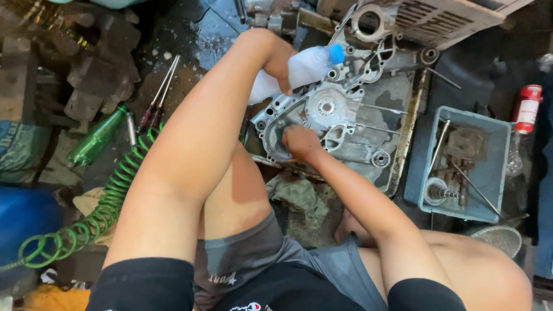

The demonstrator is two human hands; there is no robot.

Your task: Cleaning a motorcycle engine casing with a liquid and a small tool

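Observation:
A grey metal engine case [340, 124] lies flat in a dirty metal tray [412, 124] on the floor in front of me. My left hand [283, 68] grips a translucent plastic bottle with a blue cap [305, 68], tilted over the upper part of the case. My right hand [299, 141] is closed and pressed against the case's left rim; whatever it holds is hidden. A crumpled grey rag [299, 196] lies just below the tray, between my knees.
A blue-grey plastic bin [489, 173] with rods, a spring and metal parts stands at the right. A red spray can [527, 108] lies beyond it. At the left are a coiled green air hose [109, 201], a green bottle [95, 141] and screwdrivers [158, 101] on wet, oily floor.

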